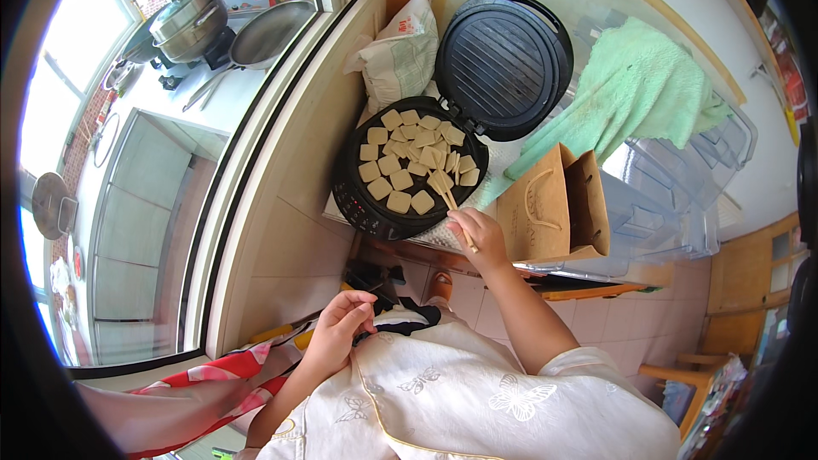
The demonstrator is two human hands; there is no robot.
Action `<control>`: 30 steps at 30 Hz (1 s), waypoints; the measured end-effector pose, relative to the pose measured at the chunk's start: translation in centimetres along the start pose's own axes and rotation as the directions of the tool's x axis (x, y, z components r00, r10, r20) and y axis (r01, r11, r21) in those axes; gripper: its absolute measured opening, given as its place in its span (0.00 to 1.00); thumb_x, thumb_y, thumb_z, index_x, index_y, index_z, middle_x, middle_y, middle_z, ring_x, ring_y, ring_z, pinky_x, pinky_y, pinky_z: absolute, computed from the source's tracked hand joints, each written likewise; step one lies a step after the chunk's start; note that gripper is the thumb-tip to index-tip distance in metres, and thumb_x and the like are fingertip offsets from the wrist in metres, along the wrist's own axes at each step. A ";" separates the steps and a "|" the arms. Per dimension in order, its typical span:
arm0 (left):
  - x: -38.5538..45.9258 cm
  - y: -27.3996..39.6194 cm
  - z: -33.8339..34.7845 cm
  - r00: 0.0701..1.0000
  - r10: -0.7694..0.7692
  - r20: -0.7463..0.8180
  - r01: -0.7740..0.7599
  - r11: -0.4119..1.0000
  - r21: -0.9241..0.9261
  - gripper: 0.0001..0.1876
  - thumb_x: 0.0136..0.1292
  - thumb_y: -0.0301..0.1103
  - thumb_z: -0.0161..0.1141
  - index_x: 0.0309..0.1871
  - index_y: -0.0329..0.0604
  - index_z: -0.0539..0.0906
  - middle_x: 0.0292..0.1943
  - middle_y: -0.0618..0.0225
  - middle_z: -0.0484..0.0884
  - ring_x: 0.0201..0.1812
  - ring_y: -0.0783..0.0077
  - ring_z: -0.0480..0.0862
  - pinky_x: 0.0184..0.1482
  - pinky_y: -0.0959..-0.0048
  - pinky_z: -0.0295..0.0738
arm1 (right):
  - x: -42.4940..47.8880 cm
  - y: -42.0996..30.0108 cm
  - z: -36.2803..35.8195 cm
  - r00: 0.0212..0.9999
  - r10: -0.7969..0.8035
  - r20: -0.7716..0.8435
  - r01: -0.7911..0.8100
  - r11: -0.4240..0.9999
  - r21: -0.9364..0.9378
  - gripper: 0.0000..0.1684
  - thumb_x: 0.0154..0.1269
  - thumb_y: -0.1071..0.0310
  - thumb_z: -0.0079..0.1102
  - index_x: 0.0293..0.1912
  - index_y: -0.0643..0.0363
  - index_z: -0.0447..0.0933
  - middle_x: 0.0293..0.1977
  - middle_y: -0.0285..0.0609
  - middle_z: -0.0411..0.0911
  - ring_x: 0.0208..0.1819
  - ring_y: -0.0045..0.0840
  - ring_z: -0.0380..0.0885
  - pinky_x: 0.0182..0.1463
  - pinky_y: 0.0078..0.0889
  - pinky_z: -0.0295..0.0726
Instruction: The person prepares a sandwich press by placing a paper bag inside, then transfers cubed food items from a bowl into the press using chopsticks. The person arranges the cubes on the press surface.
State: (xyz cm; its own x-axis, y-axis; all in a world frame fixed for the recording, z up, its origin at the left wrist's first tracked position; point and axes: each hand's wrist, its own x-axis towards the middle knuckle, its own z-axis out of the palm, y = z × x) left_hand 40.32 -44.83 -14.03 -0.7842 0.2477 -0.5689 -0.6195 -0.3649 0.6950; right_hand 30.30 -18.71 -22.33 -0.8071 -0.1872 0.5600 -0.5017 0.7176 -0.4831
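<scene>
My right hand (478, 235) holds a pair of wooden chopsticks (452, 202), whose tips touch square pieces of pale dough at the near right of an electric griddle (369, 209). Many flat dough squares (400, 179) lie on its round black plate, spread singly at the left and front and heaped towards the back right. The ridged lid (500, 67) stands raised behind, with small red lights lit on the front panel. My left hand (346, 326) is held in front of my body, fingers loosely curled, with no object visible in it.
A brown paper bag (533, 214) stands right of the griddle, beside clear plastic containers (645, 204) and a green towel (629, 86). A white sack (401, 54) leans behind. A window frame (291, 99) runs along the left, with a stove and pots beyond. A wooden stool (687, 377) is at lower right.
</scene>
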 end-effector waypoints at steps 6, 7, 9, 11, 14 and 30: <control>0.0 -0.4 0.0 1.000 0.021 -0.018 -0.021 1.000 0.001 0.07 0.65 0.26 0.50 0.44 0.37 0.73 0.28 0.69 0.73 0.29 0.79 0.74 0.36 0.77 0.73 | 0.0 0.4 -0.3 0.995 -0.052 -0.089 0.047 0.998 -0.050 0.10 0.55 0.66 0.61 0.36 0.59 0.74 0.29 0.41 0.74 0.29 0.35 0.75 0.31 0.32 0.74; 0.0 -0.4 0.0 1.000 0.021 -0.018 -0.021 1.000 0.003 0.07 0.65 0.26 0.50 0.44 0.37 0.73 0.28 0.69 0.73 0.29 0.79 0.74 0.36 0.77 0.73 | 0.0 0.4 -0.3 0.995 -0.042 -0.087 0.037 0.998 -0.059 0.10 0.55 0.66 0.61 0.36 0.59 0.74 0.29 0.41 0.74 0.29 0.35 0.75 0.31 0.32 0.74; -0.1 -0.3 0.2 0.999 0.024 -0.023 -0.024 1.000 -0.003 0.07 0.64 0.26 0.50 0.44 0.37 0.73 0.28 0.69 0.73 0.29 0.79 0.74 0.36 0.77 0.73 | 0.3 0.4 -0.1 0.996 -0.022 -0.086 0.016 0.997 -0.077 0.09 0.54 0.67 0.61 0.36 0.59 0.74 0.29 0.41 0.75 0.29 0.36 0.75 0.31 0.32 0.74; -0.3 -0.3 0.2 0.999 0.026 -0.020 -0.026 1.000 -0.006 0.07 0.65 0.26 0.50 0.45 0.37 0.73 0.29 0.70 0.73 0.30 0.79 0.73 0.37 0.78 0.72 | 0.5 0.5 0.3 0.995 -0.007 -0.100 0.001 0.998 -0.060 0.09 0.55 0.67 0.61 0.36 0.58 0.74 0.29 0.41 0.75 0.29 0.36 0.75 0.31 0.32 0.74; -0.4 -0.3 0.2 1.000 0.027 -0.008 -0.027 1.000 -0.007 0.08 0.65 0.27 0.50 0.45 0.37 0.73 0.30 0.71 0.73 0.31 0.81 0.73 0.39 0.79 0.71 | 1.2 1.3 0.7 0.990 0.014 -0.143 -0.021 0.999 -0.049 0.08 0.55 0.68 0.60 0.35 0.58 0.74 0.29 0.41 0.74 0.30 0.36 0.75 0.31 0.32 0.73; -0.6 -0.7 -0.3 0.999 0.029 -0.022 -0.029 0.999 -0.019 0.07 0.65 0.27 0.50 0.44 0.37 0.73 0.29 0.71 0.73 0.31 0.81 0.73 0.40 0.78 0.72 | 1.4 0.1 2.1 1.000 0.018 -0.006 -0.017 0.994 0.109 0.07 0.56 0.67 0.60 0.35 0.56 0.74 0.25 0.40 0.70 0.25 0.36 0.74 0.26 0.33 0.71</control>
State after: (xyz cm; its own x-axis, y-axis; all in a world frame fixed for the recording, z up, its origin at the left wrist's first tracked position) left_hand 41.21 -45.00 -14.26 -0.8008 0.2175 -0.5580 -0.5955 -0.3887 0.7031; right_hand 28.45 -20.29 -22.98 -0.8142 -0.1703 0.5551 -0.5187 0.6431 -0.5634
